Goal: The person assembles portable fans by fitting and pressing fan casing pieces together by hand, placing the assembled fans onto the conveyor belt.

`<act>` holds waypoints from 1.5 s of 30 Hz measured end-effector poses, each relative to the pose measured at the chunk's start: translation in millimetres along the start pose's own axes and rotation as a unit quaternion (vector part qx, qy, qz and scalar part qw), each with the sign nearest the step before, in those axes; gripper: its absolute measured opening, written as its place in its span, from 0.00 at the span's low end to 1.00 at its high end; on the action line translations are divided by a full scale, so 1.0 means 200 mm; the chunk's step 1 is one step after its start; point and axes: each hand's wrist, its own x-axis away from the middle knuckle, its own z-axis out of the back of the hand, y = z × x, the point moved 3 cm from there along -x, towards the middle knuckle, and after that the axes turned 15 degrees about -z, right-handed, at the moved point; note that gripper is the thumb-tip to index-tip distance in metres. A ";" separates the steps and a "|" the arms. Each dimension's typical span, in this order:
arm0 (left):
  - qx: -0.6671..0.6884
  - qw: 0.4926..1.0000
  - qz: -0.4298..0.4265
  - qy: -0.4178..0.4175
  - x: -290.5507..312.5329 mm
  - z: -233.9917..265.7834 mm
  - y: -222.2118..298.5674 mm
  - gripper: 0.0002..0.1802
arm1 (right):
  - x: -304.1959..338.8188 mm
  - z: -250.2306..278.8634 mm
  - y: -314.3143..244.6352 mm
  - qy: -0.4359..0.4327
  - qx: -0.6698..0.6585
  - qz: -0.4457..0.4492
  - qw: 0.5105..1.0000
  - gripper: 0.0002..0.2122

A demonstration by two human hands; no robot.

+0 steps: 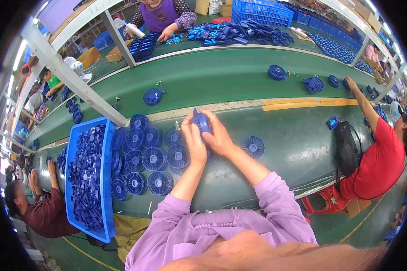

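Between both my hands, above the green worktable [285,135], is a dark blue fan head [201,121] seen partly edge-on. My left hand [191,137] wraps its left side, and my right hand [218,133] closes round the right, thumb pressed across it. The palms and fingers hide much of the part. Just left of my wrists lie several round blue fan grilles [153,159], some stacked or overlapping. One single grille [253,147] rests apart, to the right of my right forearm.
A blue bin [109,180] full of small dark blue pieces stands at left. Beyond the table runs a green conveyor [212,77] carrying blue fan parts [153,95]. A metal post [72,77] rises at left. Co-workers sit on both sides and across; a black bag [347,149] is at right.
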 end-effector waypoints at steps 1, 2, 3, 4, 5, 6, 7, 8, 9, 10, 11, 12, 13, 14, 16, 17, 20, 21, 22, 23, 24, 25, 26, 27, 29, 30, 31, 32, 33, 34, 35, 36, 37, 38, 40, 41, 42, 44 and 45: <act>0.000 1.000 -0.001 -0.001 0.00 0.00 0.00 0.21 | 0.00 0.00 0.00 0.001 -0.001 0.000 1.000 0.33; -0.021 0.999 -0.028 -0.009 0.01 0.00 0.01 0.22 | 0.01 -0.01 0.01 -0.004 0.010 -0.003 1.000 0.33; -0.041 0.997 -0.056 -0.016 0.01 0.01 0.03 0.22 | 0.00 -0.02 0.02 -0.010 0.022 -0.006 1.000 0.34; -0.030 0.997 -0.070 -0.019 0.01 0.01 0.02 0.21 | 0.00 -0.02 0.04 -0.007 0.022 -0.006 1.000 0.34; -0.052 0.990 -0.130 -0.036 0.01 0.00 0.04 0.21 | -0.01 -0.02 0.07 -0.029 -0.039 -0.050 0.998 0.32; -0.072 0.978 -0.190 -0.053 0.02 -0.01 0.05 0.20 | -0.02 -0.03 0.11 -0.051 -0.100 -0.092 0.989 0.30; -0.062 0.978 -0.190 -0.054 0.00 -0.02 0.05 0.20 | -0.02 -0.03 0.11 -0.028 -0.066 -0.068 0.995 0.27; -0.062 0.978 -0.190 -0.056 0.00 -0.01 0.06 0.20 | -0.02 -0.03 0.13 -0.026 -0.066 -0.068 0.995 0.27; -0.128 0.962 -0.224 -0.088 0.01 0.00 0.08 0.20 | -0.02 -0.04 0.16 -0.076 -0.154 -0.135 0.976 0.28; -0.196 0.939 -0.258 -0.118 0.00 0.00 0.11 0.20 | -0.02 -0.06 0.16 -0.128 -0.241 -0.200 0.941 0.29; -0.209 0.934 -0.267 -0.113 0.00 0.00 0.11 0.21 | -0.01 -0.07 0.15 -0.161 -0.301 -0.242 0.908 0.31; -0.210 0.934 -0.267 -0.113 0.01 0.01 0.09 0.21 | -0.02 -0.08 0.16 -0.162 -0.301 -0.242 0.908 0.31; -0.195 0.944 -0.242 -0.114 0.00 0.02 0.06 0.21 | -0.03 -0.08 0.16 -0.155 -0.255 -0.232 0.926 0.32; -0.180 0.952 -0.217 -0.116 0.00 0.02 0.04 0.21 | -0.04 -0.07 0.17 -0.148 -0.208 -0.221 0.941 0.33; -0.182 0.961 -0.171 -0.121 -0.01 0.05 0.01 0.24 | -0.02 -0.08 0.17 -0.146 -0.190 -0.200 0.950 0.34; -0.171 0.968 -0.141 -0.116 -0.02 0.02 0.01 0.25 | 0.00 -0.05 0.17 -0.140 -0.170 -0.181 0.958 0.35; -0.011 0.996 0.087 -0.028 -0.08 0.08 -0.10 0.23 | 0.02 -0.09 0.09 -0.068 -0.031 -0.048 0.996 0.36; -0.015 0.996 0.084 -0.022 -0.06 0.12 -0.14 0.23 | 0.02 -0.12 0.05 -0.044 -0.008 -0.022 0.999 0.32; -0.033 0.997 0.057 -0.049 -0.07 0.10 -0.13 0.23 | 0.01 -0.12 0.05 -0.042 -0.005 -0.022 0.999 0.32; -0.051 0.995 0.030 -0.075 -0.07 0.07 -0.13 0.23 | 0.00 -0.11 0.06 -0.043 -0.091 -0.047 0.994 0.31; -0.091 0.991 -0.075 -0.061 -0.07 0.04 -0.09 0.21 | -0.01 -0.11 0.07 -0.045 -0.176 -0.071 0.981 0.29; -0.090 0.991 -0.074 -0.061 -0.07 0.04 -0.10 0.21 | -0.01 -0.12 0.07 -0.033 -0.205 -0.086 0.974 0.26; -0.110 0.986 -0.100 -0.072 -0.09 0.04 -0.09 0.22 | -0.02 -0.14 0.08 -0.033 -0.204 -0.087 0.974 0.26; -0.132 0.980 -0.125 -0.082 -0.11 0.04 -0.09 0.22 | -0.05 -0.15 0.11 -0.047 -0.271 -0.113 0.955 0.26; -0.135 0.977 -0.151 -0.068 -0.16 0.05 -0.12 0.22 | -0.11 -0.18 0.12 -0.058 -0.314 -0.138 0.937 0.25; -0.145 0.973 -0.166 -0.064 -0.19 0.07 -0.14 0.22 | -0.14 -0.19 0.12 -0.065 -0.316 -0.137 0.937 0.25; -0.155 0.970 -0.179 -0.060 -0.22 0.09 -0.16 0.22 | -0.18 -0.20 0.13 -0.062 -0.292 -0.147 0.943 0.25; -0.158 0.972 -0.159 -0.068 -0.25 0.05 -0.16 0.24 | -0.21 -0.18 0.15 -0.052 -0.268 -0.157 0.949 0.25; -0.143 0.979 -0.121 -0.082 -0.29 0.01 -0.16 0.24 | -0.27 -0.14 0.18 -0.029 -0.249 -0.130 0.959 0.24; -0.128 0.984 -0.082 -0.095 -0.32 -0.03 -0.17 0.25 | -0.34 -0.11 0.23 -0.005 -0.206 -0.142 0.968 0.23; -0.147 0.979 -0.085 -0.117 -0.36 0.00 -0.21 0.26 | -0.42 -0.10 0.22 0.008 -0.166 -0.151 0.974 0.23; -0.189 0.966 -0.087 -0.150 -0.41 0.01 -0.28 0.26 | -0.48 -0.07 0.21 0.048 -0.117 -0.130 0.983 0.22; -0.228 0.952 -0.088 -0.186 -0.44 0.02 -0.36 0.26 | -0.55 0.00 0.25 0.105 -0.057 -0.132 0.984 0.23; -0.264 0.937 -0.071 -0.219 -0.42 0.00 -0.40 0.25 | -0.62 0.13 0.26 0.183 0.029 -0.062 0.981 0.26; -0.292 0.912 -0.108 -0.268 -0.45 -0.08 -0.43 0.24 | -0.67 0.48 0.35 0.324 0.166 -0.009 0.931 0.31; -0.343 0.879 -0.137 -0.303 -0.49 -0.04 -0.47 0.24 | -0.64 0.52 0.35 0.343 0.202 -0.015 0.917 0.31; -0.351 0.885 -0.142 -0.269 -0.55 0.01 -0.52 0.24 | -0.60 0.54 0.36 0.337 0.286 -0.028 0.896 0.31; -0.352 0.889 -0.176 -0.236 -0.67 0.14 -0.62 0.22 | -0.46 0.48 0.30 0.212 0.354 -0.038 0.910 0.31; -0.358 0.892 -0.156 -0.227 -0.74 0.22 -0.67 0.23 | -0.38 0.41 0.25 0.095 0.332 -0.033 0.938 0.30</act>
